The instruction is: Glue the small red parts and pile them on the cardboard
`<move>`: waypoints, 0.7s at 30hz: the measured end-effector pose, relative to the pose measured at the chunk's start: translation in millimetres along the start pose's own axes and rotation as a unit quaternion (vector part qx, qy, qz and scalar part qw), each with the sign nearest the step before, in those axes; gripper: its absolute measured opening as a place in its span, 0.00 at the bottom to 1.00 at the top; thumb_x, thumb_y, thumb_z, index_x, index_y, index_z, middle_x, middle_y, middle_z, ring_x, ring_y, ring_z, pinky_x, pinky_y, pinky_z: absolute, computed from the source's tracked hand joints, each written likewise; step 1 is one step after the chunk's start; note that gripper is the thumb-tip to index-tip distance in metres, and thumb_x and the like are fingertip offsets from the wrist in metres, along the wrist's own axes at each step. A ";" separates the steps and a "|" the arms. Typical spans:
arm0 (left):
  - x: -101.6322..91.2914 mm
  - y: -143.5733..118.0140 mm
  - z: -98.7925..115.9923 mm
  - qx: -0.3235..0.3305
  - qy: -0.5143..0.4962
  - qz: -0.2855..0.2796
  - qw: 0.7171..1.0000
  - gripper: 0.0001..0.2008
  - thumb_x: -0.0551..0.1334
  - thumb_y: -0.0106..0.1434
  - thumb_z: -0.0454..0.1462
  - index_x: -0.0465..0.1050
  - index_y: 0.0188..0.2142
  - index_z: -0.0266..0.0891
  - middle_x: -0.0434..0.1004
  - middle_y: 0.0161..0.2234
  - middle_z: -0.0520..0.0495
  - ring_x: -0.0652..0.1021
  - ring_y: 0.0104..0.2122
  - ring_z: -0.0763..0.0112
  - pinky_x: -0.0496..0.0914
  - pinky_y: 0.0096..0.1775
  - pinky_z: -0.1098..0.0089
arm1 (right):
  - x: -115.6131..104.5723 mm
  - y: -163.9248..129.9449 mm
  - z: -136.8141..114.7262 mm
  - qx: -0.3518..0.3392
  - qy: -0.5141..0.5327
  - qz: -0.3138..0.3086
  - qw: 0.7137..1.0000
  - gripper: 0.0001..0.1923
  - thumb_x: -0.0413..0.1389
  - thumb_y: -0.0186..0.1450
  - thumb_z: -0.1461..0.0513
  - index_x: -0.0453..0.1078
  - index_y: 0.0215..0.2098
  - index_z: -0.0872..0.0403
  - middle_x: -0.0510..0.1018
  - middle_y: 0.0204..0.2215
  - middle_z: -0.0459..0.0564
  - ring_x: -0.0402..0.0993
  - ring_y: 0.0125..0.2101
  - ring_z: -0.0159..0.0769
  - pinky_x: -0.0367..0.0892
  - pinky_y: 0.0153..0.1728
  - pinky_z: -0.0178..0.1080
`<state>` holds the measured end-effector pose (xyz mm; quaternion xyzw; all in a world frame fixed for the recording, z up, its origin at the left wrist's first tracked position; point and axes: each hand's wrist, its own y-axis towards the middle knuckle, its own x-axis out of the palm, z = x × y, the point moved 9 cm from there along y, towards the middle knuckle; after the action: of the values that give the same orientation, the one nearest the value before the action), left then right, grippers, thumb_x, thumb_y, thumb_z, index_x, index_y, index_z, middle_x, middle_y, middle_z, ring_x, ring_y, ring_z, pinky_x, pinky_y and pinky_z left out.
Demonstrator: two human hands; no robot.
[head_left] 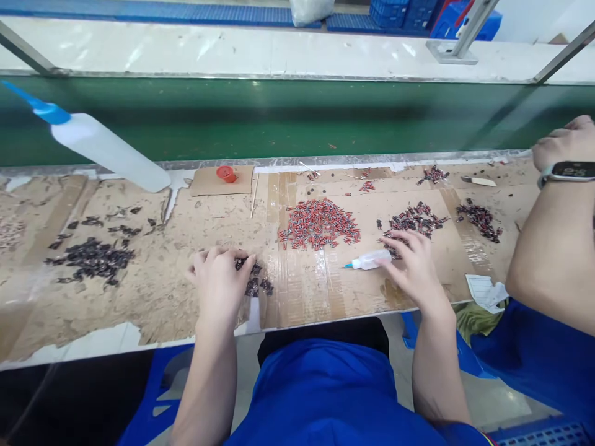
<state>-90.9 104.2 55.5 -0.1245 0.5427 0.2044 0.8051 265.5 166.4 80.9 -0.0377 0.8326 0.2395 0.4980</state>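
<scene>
My left hand (220, 279) is closed at the edge of a small heap of black parts (266, 286). Its thumb and index finger come together over the heap, and I cannot make out what lies between them. A small squeeze bottle (370, 259) with a blue nozzle lies on the cardboard, nozzle to the left. My right hand (413, 263) is open at the bottle's right end, fingers apart and thumb at its base. Just beyond that hand spreads a pile of red-and-black pieces (418, 218). A larger pile of small red pieces (320, 223) sits between my hands.
Another black heap (95, 260) lies far left, below a large white bottle (109, 152) with a blue nozzle. A red cup (226, 174) stands at the back. A green conveyor belt (279, 124) runs behind the worktop. A co-worker's arm (548, 248) reaches in at right.
</scene>
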 end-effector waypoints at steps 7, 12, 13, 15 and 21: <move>16.2 -0.7 14.2 0.079 -0.071 0.039 0.994 0.09 0.59 0.59 0.40 0.75 0.25 0.42 0.78 0.34 0.35 0.68 0.47 0.38 0.57 0.47 0.38 | 22.6 -10.0 -16.4 -0.021 0.096 -0.064 0.993 0.14 0.60 0.63 0.52 0.74 0.42 0.50 0.78 0.44 0.56 0.62 0.55 0.54 0.61 0.54 0.61; 33.9 -17.3 51.0 0.175 -0.096 0.008 0.980 0.09 0.57 0.64 0.39 0.75 0.33 0.42 0.79 0.37 0.39 0.71 0.44 0.49 0.59 0.48 0.48 | 36.3 -25.0 -27.9 0.117 0.298 -0.088 0.943 0.23 0.65 0.55 0.46 0.73 0.40 0.52 0.80 0.35 0.52 0.76 0.37 0.43 0.72 0.37 0.43; 38.1 -24.4 60.3 0.194 -0.102 0.000 0.976 0.08 0.57 0.64 0.39 0.75 0.34 0.42 0.80 0.37 0.40 0.72 0.44 0.50 0.59 0.48 0.50 | 42.5 -29.8 -29.5 0.150 0.350 -0.086 0.921 0.25 0.67 0.51 0.45 0.73 0.38 0.52 0.80 0.32 0.51 0.76 0.32 0.41 0.71 0.33 0.40; 46.2 -40.0 76.1 0.221 -0.120 -0.012 0.968 0.07 0.58 0.65 0.37 0.75 0.34 0.43 0.80 0.38 0.42 0.73 0.43 0.53 0.59 0.48 0.52 | 54.6 -38.2 -30.5 0.208 0.451 -0.059 0.866 0.26 0.68 0.48 0.44 0.73 0.33 0.53 0.79 0.27 0.49 0.74 0.26 0.38 0.68 0.26 0.37; 54.9 -67.1 83.9 0.246 -0.171 -0.012 0.954 0.06 0.60 0.65 0.37 0.75 0.40 0.44 0.81 0.41 0.44 0.77 0.44 0.58 0.60 0.48 0.58 | 83.9 -50.2 -22.6 0.338 0.646 0.039 0.683 0.18 0.62 0.52 0.46 0.72 0.30 0.51 0.78 0.24 0.48 0.71 0.22 0.35 0.61 0.17 0.34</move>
<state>27.2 90.9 35.1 0.1075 0.4287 0.0736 0.8940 220.2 127.0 0.4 0.0206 0.9731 -0.1228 -0.1940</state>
